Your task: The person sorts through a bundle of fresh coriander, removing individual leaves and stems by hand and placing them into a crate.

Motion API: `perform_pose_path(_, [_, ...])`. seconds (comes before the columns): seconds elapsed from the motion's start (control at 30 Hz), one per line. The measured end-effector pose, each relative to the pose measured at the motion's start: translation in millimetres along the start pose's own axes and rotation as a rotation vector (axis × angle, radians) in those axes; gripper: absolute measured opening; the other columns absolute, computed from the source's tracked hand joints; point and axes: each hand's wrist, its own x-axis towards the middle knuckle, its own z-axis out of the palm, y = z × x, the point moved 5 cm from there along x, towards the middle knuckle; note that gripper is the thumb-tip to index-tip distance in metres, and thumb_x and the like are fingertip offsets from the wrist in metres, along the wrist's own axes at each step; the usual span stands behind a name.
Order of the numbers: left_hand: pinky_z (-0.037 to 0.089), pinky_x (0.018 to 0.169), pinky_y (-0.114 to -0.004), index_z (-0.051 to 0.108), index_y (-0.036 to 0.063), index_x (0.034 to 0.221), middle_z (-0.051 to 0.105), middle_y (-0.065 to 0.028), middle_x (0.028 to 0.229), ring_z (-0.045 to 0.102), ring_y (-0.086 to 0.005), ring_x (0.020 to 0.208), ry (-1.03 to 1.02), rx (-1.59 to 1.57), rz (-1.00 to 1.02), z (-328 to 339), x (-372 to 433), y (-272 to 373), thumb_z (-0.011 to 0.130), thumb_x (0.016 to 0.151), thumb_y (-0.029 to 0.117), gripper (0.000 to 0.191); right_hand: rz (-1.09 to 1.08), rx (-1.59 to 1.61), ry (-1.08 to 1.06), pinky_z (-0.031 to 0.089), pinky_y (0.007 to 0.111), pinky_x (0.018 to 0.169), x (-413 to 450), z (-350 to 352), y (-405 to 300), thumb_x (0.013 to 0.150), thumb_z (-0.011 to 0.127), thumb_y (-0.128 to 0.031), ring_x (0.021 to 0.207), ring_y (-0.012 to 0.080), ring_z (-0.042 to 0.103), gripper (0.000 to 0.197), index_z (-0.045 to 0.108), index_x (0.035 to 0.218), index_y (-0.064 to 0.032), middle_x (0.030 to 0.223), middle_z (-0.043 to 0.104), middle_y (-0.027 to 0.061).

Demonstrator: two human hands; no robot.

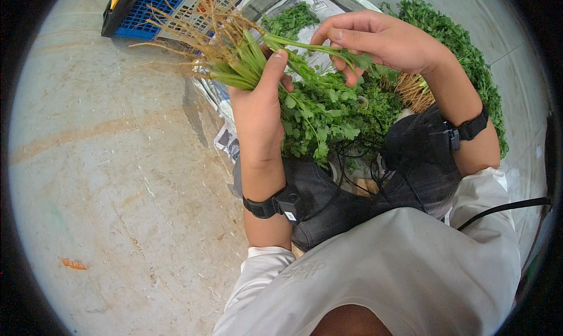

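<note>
My left hand (261, 107) grips a bunch of coriander (246, 63) around its pale green stems, thumb on top. Its long, soil-stained roots (198, 32) point up and left, while the leafy ends (321, 120) hang over my lap. From the same bunch a thin coriander sprig (308, 46) sticks out sideways to my right hand (378, 41). The curled fingers of that hand hold the leafy end of the sprig. Beneath both hands, loose coriander leaves (292, 21) lie on a printed sack (319, 1).
A blue and grey plastic crate (154, 10) stands at the upper left. At the right, a large pile of leafy greens (466, 58) rests on the tiled floor, with more rooted stems (413, 91) beside my knee. Black cables (374, 160) hang between my legs. An orange scrap (74, 264) lies lower left.
</note>
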Motion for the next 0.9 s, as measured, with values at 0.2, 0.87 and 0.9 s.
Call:
perform_pose_path(0.2, [0.046, 0.057, -0.025, 0.06, 0.0005, 0.106, 0.063, -0.0048, 0.099, 0.057, -0.0114, 0.075, 0.018, -0.01, 0.023, -3.0, 1.2, 0.7, 0.072, 0.087, 0.008, 0.023, -0.016, -0.023, -0.036, 0.049, 0.022, 0.052, -2.3, 0.8, -6.8, 0.103, 0.05, -0.034, 0.054, 0.0078, 0.059, 0.039, 0.058, 0.125, -0.0024, 0.081, 0.061, 0.0029])
perform_pose_path(0.87, [0.046, 0.055, -0.024, 0.061, 0.0001, 0.104, 0.064, -0.0043, 0.089, 0.056, -0.0101, 0.066, 0.044, 0.163, 0.155, -0.1, -2.7, 9.9, 0.071, 0.087, 0.009, 0.022, 0.06, -0.235, 0.036, 0.036, 0.019, 0.043, -7.8, -10.2, -15.0, 0.088, 0.073, -0.024, 0.05, 0.0027, 0.047, 0.037, 0.065, 0.12, -0.0084, 0.083, 0.061, -0.0019])
perform_pose_path(0.9, [0.046, 0.055, -0.024, 0.061, 0.0001, 0.104, 0.064, -0.0043, 0.089, 0.056, -0.0101, 0.066, 0.042, 0.162, 0.155, 0.6, -2.7, 10.8, 0.071, 0.087, 0.009, 0.022, 0.042, -0.262, 0.018, 0.039, 0.021, 0.046, -7.2, -10.3, -14.5, 0.088, 0.073, -0.024, 0.054, 0.0038, 0.049, 0.037, 0.065, 0.121, -0.0082, 0.082, 0.061, -0.0011])
